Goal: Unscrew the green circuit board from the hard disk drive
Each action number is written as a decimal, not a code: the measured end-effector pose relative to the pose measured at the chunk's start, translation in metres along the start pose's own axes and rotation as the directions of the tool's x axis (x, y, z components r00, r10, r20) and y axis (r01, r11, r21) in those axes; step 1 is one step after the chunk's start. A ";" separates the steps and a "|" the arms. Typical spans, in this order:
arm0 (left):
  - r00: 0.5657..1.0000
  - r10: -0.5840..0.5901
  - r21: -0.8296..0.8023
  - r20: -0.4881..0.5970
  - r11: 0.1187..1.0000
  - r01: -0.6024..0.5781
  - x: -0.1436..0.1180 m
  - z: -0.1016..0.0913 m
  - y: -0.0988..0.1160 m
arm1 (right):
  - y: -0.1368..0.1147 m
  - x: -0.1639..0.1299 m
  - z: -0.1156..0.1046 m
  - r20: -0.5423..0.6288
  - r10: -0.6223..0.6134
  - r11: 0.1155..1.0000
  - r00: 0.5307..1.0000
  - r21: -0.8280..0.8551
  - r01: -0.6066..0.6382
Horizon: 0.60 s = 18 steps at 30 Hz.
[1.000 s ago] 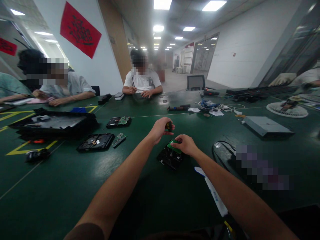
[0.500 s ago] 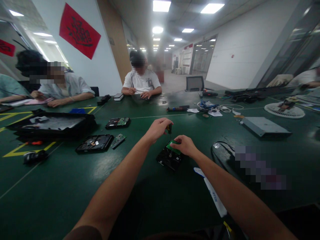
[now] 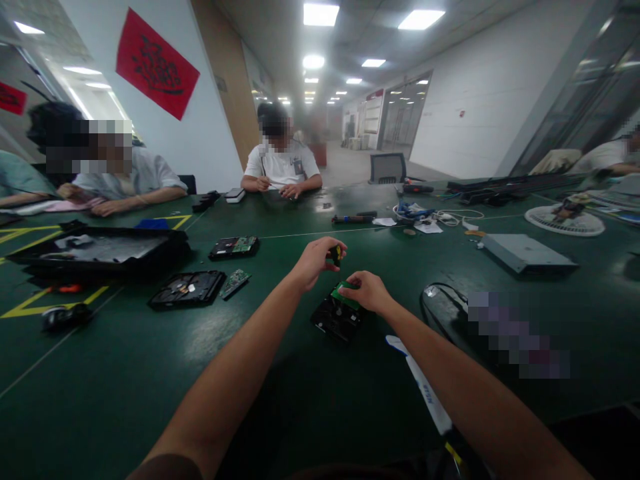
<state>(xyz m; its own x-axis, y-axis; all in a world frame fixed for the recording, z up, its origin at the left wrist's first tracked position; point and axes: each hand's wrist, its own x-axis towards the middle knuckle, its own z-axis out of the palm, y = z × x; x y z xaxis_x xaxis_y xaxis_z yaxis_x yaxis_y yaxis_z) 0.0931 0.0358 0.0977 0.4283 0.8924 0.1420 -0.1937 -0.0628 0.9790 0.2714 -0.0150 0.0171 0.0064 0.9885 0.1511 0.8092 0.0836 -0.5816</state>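
In front of me a black hard drive (image 3: 336, 319) lies on the green table, turned at an angle. At its far right end is a green circuit board (image 3: 345, 293). My right hand (image 3: 369, 291) is closed on the edge of that board, thumb on top. Above the far side of the drive, my left hand (image 3: 320, 259) grips a small screwdriver (image 3: 337, 254) with a yellow and black handle, held upright. Its thin shaft is hard to make out, so I cannot tell whether the tip touches the board.
Left of the drive lie an opened drive case (image 3: 187, 290), a loose circuit board (image 3: 235, 284) and another hard drive (image 3: 234, 247). A black tray (image 3: 100, 250) stands farther left. On the right are a grey metal box (image 3: 527, 253) and a cable (image 3: 425, 307). People sit across the table.
The screwdriver in my left hand has tilted a little and its shaft shows less. My right hand stays at the circuit board. The whole view has shifted slightly.
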 end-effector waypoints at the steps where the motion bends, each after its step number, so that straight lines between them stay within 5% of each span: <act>1: 1.000 -0.019 -0.064 0.002 0.998 0.019 0.002 0.000 -0.003 | 0.000 0.000 0.000 -0.004 0.000 1.000 1.000 0.000 0.000; 6: 0.999 -0.032 -0.203 -0.021 0.979 0.027 0.007 0.001 -0.013 | 0.000 0.001 0.000 0.001 0.004 1.000 1.000 -0.004 -0.004; 14: 0.997 0.065 0.126 -0.044 0.990 -0.059 -0.001 0.002 0.001 | -0.001 0.001 -0.001 0.009 0.009 1.000 1.000 -0.002 -0.009; 18: 1.000 -0.001 0.024 0.011 1.000 0.001 -0.001 0.003 -0.001 | -0.001 0.000 -0.002 0.001 -0.003 1.000 1.000 -0.019 0.003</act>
<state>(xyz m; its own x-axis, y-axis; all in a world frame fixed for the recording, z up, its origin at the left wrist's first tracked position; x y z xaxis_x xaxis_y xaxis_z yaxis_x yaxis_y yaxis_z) 0.0955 0.0331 0.0974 0.4380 0.8876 0.1426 -0.1722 -0.0729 0.9824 0.2713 -0.0151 0.0193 0.0032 0.9884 0.1521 0.8200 0.0845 -0.5661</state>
